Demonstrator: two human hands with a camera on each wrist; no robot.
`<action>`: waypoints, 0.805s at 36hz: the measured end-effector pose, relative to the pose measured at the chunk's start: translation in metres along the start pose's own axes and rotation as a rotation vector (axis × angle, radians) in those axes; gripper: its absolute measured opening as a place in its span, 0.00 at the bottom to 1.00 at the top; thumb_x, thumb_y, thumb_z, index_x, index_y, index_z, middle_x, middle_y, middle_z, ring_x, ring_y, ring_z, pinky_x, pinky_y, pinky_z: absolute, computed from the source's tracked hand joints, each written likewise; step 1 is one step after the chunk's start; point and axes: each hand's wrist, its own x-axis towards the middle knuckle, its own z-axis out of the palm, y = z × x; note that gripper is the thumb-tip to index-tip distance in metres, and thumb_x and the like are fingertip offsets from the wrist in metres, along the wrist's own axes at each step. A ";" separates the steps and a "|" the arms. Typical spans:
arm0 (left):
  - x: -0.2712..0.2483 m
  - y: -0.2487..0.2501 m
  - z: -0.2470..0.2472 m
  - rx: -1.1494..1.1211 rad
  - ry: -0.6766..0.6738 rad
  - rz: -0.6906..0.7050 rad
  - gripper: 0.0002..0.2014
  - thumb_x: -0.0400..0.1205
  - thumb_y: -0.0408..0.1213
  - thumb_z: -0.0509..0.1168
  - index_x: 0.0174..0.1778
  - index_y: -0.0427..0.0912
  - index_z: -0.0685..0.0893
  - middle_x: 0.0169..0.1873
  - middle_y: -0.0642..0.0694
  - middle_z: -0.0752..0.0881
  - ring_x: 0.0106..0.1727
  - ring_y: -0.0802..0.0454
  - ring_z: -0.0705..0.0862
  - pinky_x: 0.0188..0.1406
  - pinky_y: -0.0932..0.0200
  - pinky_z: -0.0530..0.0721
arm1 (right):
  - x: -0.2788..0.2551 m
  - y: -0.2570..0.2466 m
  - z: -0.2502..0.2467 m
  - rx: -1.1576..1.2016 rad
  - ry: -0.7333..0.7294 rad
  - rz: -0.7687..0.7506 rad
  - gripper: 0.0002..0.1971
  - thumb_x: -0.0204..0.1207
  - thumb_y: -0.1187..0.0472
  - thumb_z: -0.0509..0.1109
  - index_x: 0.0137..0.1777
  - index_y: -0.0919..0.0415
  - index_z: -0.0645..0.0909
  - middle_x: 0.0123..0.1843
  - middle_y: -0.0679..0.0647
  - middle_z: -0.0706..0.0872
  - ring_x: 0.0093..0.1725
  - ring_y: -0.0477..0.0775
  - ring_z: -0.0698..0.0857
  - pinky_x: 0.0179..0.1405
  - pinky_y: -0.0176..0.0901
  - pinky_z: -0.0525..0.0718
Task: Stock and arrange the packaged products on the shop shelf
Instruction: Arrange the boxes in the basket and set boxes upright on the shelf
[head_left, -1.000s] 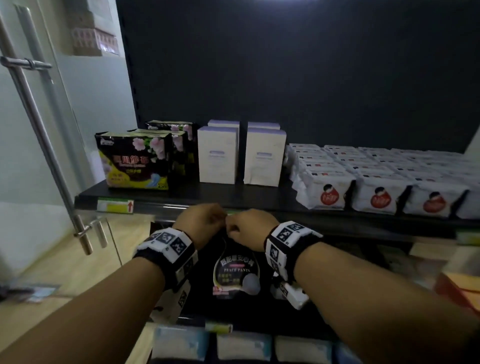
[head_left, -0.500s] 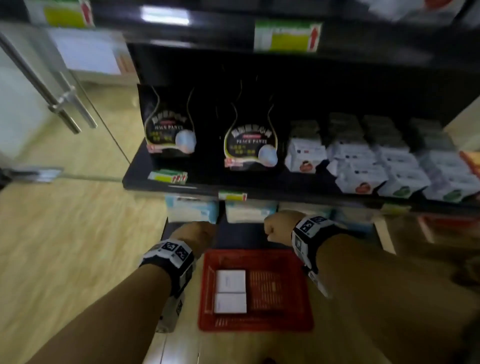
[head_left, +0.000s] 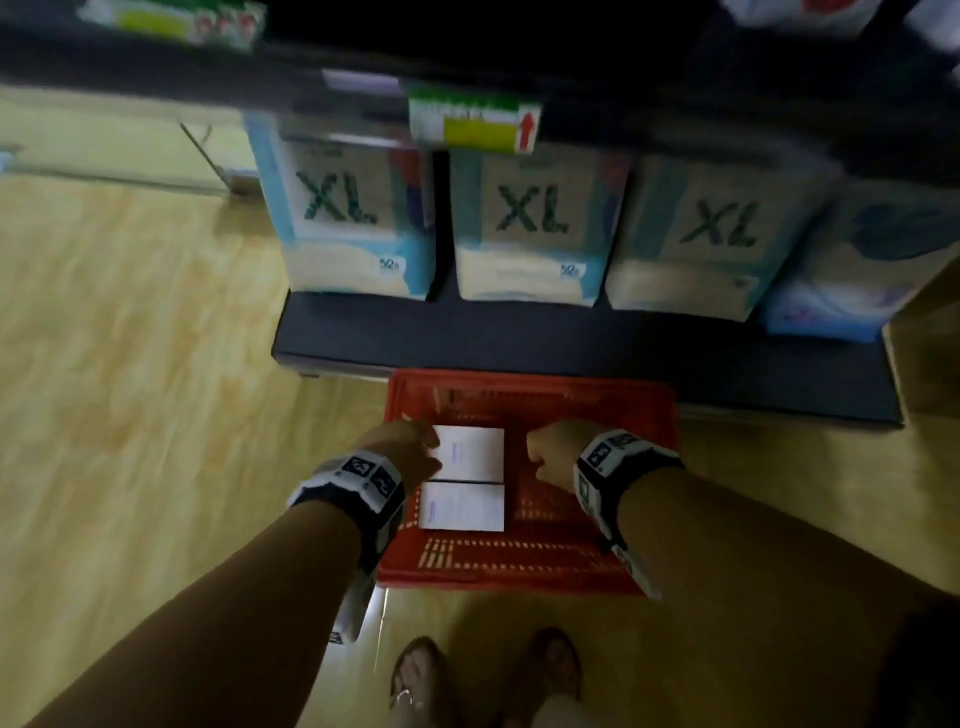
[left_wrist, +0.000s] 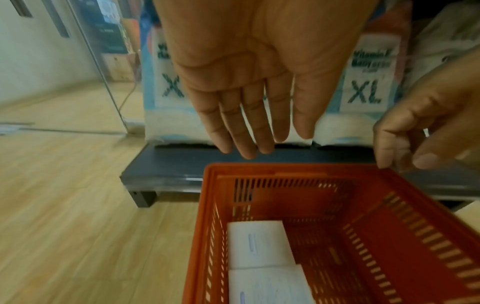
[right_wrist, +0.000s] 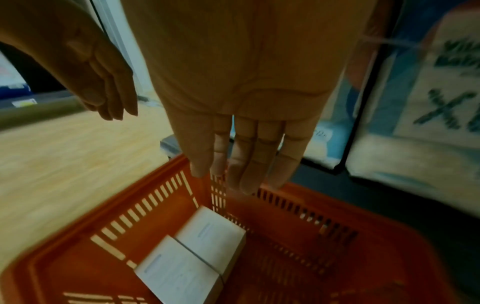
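Note:
A red plastic basket (head_left: 530, 387) stands on the floor before the bottom shelf. Two white boxes lie flat in its left half, one (head_left: 470, 454) farther and one (head_left: 462, 506) nearer. My left hand (head_left: 400, 447) hovers over the basket's left rim, next to the far box. In the left wrist view this hand (left_wrist: 254, 133) has straight fingers and holds nothing, above the basket (left_wrist: 285, 168) and boxes (left_wrist: 257, 244). My right hand (head_left: 556, 452) hangs over the basket's middle. The right wrist view shows the right hand (right_wrist: 239, 164) empty, fingers pointing down above the boxes (right_wrist: 210, 232).
Large blue and white XL packs (head_left: 530, 223) fill the bottom shelf, on a dark base (head_left: 571, 343) just behind the basket. A price label (head_left: 475, 122) hangs on the shelf edge above. Wooden floor spreads to the left. My feet (head_left: 415, 680) stand just behind the basket.
My view has dropped from the upper shelves to the floor. Both hands came down from the shelf edge to just above the basket, and their fingers have straightened out.

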 end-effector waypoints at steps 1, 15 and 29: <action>0.016 -0.007 0.013 0.046 -0.003 0.007 0.18 0.80 0.44 0.66 0.66 0.49 0.79 0.63 0.47 0.83 0.62 0.48 0.82 0.57 0.61 0.77 | 0.012 -0.003 0.006 0.053 -0.010 0.032 0.18 0.82 0.57 0.64 0.71 0.60 0.77 0.69 0.59 0.80 0.67 0.60 0.80 0.54 0.38 0.74; 0.190 -0.052 0.141 0.380 -0.092 0.036 0.29 0.76 0.41 0.71 0.73 0.51 0.71 0.72 0.48 0.75 0.70 0.45 0.77 0.66 0.47 0.79 | 0.222 0.007 0.115 -0.043 0.143 -0.046 0.31 0.80 0.49 0.65 0.81 0.56 0.63 0.83 0.58 0.62 0.80 0.63 0.63 0.78 0.55 0.63; 0.211 -0.049 0.194 0.389 -0.090 -0.006 0.24 0.83 0.39 0.61 0.77 0.46 0.67 0.68 0.41 0.78 0.64 0.43 0.82 0.56 0.57 0.79 | 0.286 0.014 0.164 -0.128 0.287 -0.060 0.40 0.81 0.58 0.63 0.84 0.68 0.43 0.83 0.68 0.54 0.81 0.70 0.57 0.80 0.62 0.59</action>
